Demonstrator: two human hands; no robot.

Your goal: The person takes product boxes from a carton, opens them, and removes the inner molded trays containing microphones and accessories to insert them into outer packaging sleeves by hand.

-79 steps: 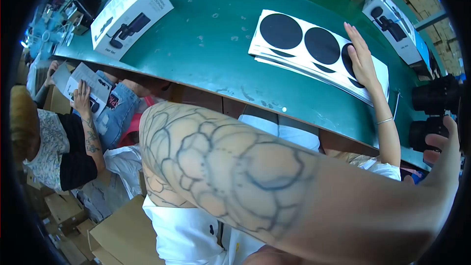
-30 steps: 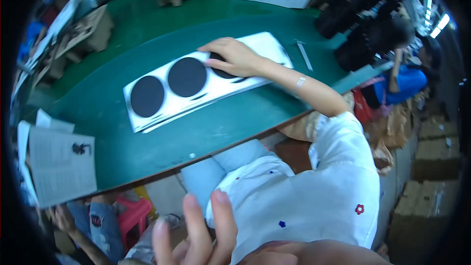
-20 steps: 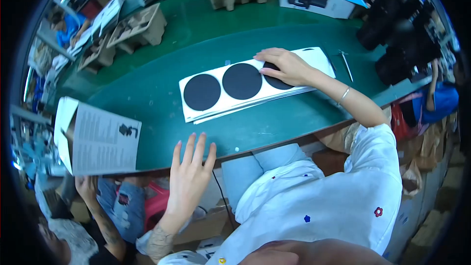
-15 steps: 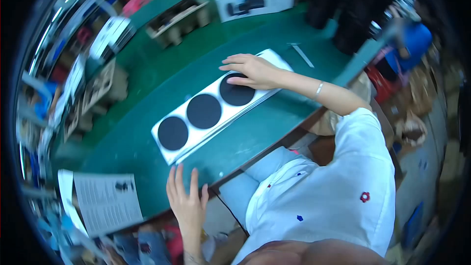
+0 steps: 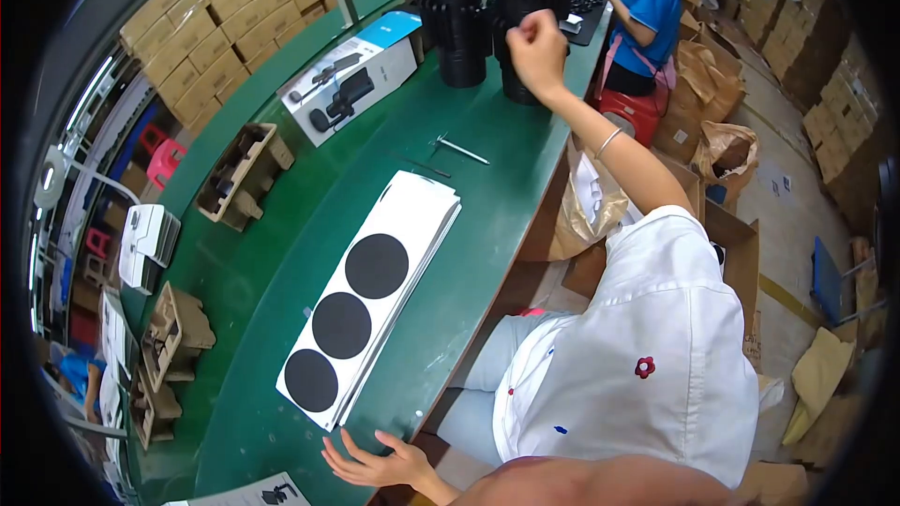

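1. Left of the stack, two trays (image 5: pixel 187 330) of moulded pulp sit one below the other; what fills their compartments is too small to tell.
2. Up and left of the stack, another tray (image 5: pixel 255 189) holds dark pieces.
3. Below the stack's lower end, a leaflet (image 5: pixel 248 495) is cut off by the view.
4. The stack (image 5: pixel 398 211) of white sheets lies flat on the green table (image 5: pixel 281 272), between the left hand and the right hand. Its long axis slants from lower left to upper right. Three black discs (image 5: pixel 342 325) run in a row from the lower end; the blank end points up and right, towards the black tubs.
5. Above the stack, a closed box (image 5: pixel 375 70) shows a printed microphone.
6. Just beside the stack's lower end, the left hand (image 5: pixel 380 462) is open, fingers spread and holding nothing visible; whether a fingertip touches the sheets, I cannot tell.
7. Just past the stack's blank end lies a thin metal tool (image 5: pixel 464 152).
8. Farther past that end, two upright tubs (image 5: pixel 459 52) hold black, rod-like pieces.
9. Well up and right of the stack, the right hand (image 5: pixel 537 52) has its fingers curled in, in front of one tub; I cannot tell whether they grip anything.
10. Right of the stack, past the table edge, a tan bag (image 5: pixel 595 225) holds something white.
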